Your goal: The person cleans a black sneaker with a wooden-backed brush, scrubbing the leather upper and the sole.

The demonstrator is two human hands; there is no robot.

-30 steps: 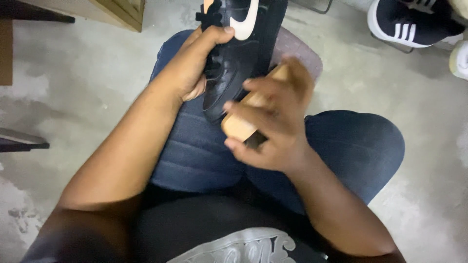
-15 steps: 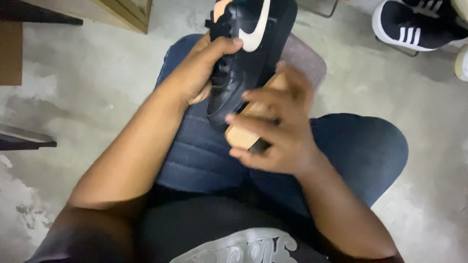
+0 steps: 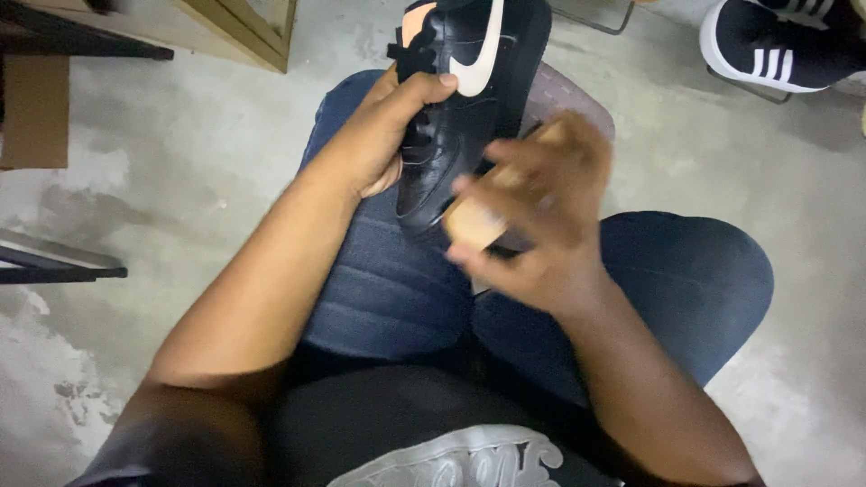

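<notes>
The black shoe (image 3: 469, 99) rests on the lap (image 3: 388, 289), toe toward the body, held only at the laces by the left hand (image 3: 379, 144), thumb on top; a hard stroke could probably twist it free onto the floor (image 3: 180, 180). The right hand (image 3: 532, 225) is closed around a wooden brush (image 3: 474, 221) at the toe, blurred; its grip might slip.

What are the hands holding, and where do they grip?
The left hand grips the black shoe at its laced top. The right hand, blurred, wraps around a wooden brush by its back, against the shoe.
</notes>
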